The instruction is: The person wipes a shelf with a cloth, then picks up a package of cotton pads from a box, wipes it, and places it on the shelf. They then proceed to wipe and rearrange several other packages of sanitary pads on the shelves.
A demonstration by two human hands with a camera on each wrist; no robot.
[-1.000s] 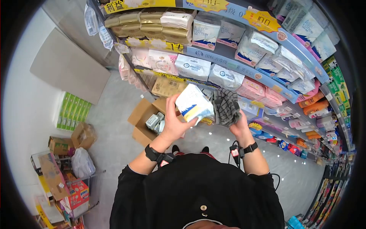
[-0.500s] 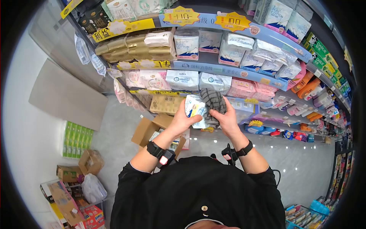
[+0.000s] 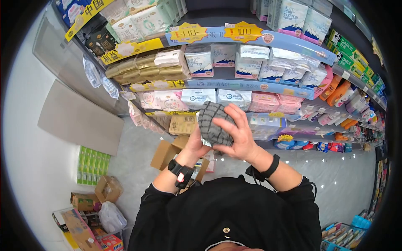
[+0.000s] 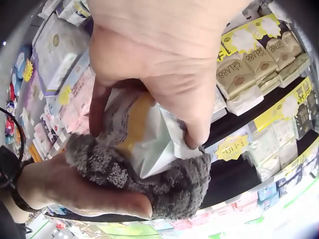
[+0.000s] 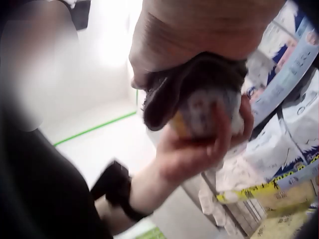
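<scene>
My left hand (image 3: 193, 144) grips a white pack (image 4: 154, 142) with a yellow band, thumb and fingers on either side of it. The pack is a soft, wrapped bundle like the sanitary-pad packs on the shelves. Over it lies a grey-and-black checked cloth (image 3: 212, 124), which hides most of the pack in the head view. My right hand (image 3: 240, 136) holds the cloth against the pack, its fingers spread and bent over the top. From the left wrist view, the cloth wraps round the pack's far end, with the right thumb along it.
Shelves of pad packs (image 3: 199, 62) with a blue price strip (image 3: 234, 85) rise in front. Below my left forearm stands an open cardboard box (image 3: 163, 155) on the floor. A grey board (image 3: 79, 117) leans at the left, near green boxes (image 3: 93, 166) and a white bag (image 3: 112, 216).
The pack and cloth, apart a second ago, came together; the cloth now covers the pack's upper face. My right hand moved left and over the top. The head view shifted, showing more upper shelving.
</scene>
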